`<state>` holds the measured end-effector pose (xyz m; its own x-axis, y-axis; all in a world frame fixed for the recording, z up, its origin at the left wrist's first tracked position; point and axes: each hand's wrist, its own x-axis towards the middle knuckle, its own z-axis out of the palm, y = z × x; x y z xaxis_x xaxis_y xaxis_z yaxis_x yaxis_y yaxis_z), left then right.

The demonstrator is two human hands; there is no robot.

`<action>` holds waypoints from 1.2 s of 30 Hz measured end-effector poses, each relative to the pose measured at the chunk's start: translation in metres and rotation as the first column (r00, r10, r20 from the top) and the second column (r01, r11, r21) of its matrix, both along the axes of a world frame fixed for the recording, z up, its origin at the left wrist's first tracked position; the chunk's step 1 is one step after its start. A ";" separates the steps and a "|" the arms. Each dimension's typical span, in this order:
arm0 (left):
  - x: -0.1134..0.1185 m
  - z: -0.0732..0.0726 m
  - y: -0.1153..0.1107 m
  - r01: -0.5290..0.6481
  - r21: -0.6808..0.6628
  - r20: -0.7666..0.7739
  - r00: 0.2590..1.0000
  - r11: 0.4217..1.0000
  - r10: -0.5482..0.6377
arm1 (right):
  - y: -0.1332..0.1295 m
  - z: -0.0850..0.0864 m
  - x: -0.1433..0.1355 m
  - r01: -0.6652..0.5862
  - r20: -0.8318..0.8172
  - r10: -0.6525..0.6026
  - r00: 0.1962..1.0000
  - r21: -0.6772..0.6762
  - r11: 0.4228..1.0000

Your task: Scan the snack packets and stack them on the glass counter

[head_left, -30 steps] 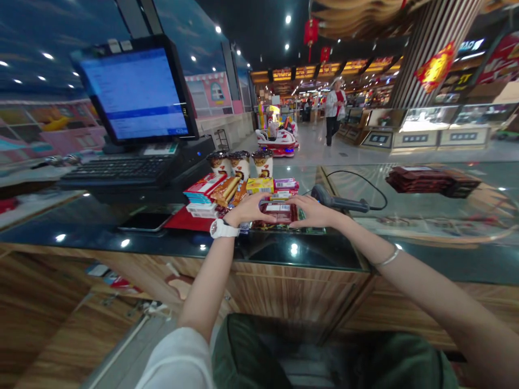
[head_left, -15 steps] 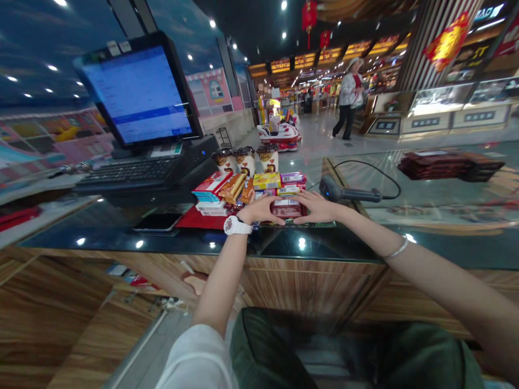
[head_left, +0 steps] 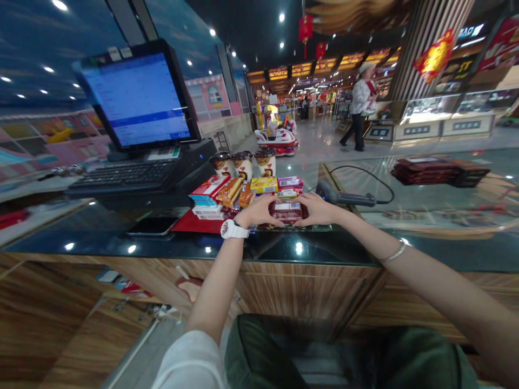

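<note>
On the dark counter (head_left: 162,246), my left hand (head_left: 257,212) and my right hand (head_left: 318,209) curve around the two sides of a small pile of brown packets (head_left: 288,210). Their thumbs lie along its near edge and their fingers on the far side. Left of my left hand are orange-brown snack packs (head_left: 230,192) and a stack of red and white boxes (head_left: 206,189). Just behind the packets sit a yellow box (head_left: 263,185) and purple packs (head_left: 290,182). Farther back, three lidded cups (head_left: 242,165) stand in a row.
A barcode scanner (head_left: 348,197) with a black cable lies right of my right hand. More brown packets (head_left: 440,170) are piled on the glass top at right. At left are a monitor (head_left: 141,100), a keyboard (head_left: 117,175) and a phone (head_left: 152,226). A person (head_left: 360,105) walks beyond the counter.
My right hand has come in closer against the side of the brown packets, and more of their top shows. The view has shifted slightly. The person in the background has stepped right.
</note>
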<state>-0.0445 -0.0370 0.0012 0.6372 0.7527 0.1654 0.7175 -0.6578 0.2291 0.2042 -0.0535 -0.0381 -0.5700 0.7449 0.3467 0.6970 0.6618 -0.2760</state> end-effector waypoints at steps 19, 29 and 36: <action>0.057 0.053 0.002 0.048 0.495 0.129 0.983 0.868 -0.128 | -0.003 0.042 0.050 0.186 -0.175 -0.113 0.978 0.486 0.854; 0.105 0.053 0.020 0.060 0.607 0.121 0.979 0.793 -0.166 | 0.005 0.048 0.078 0.343 -0.262 -0.244 0.934 0.461 0.819; 0.088 0.032 0.019 0.003 0.654 0.163 0.976 0.757 -0.145 | 0.002 0.045 0.065 0.287 -0.185 -0.223 0.957 0.501 0.816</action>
<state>0.0434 -0.0178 0.0335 0.5883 0.3717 0.7182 0.6481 -0.7478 -0.1439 0.2697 -0.0518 0.0073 -0.3180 0.5508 0.7717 0.8464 0.5316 -0.0307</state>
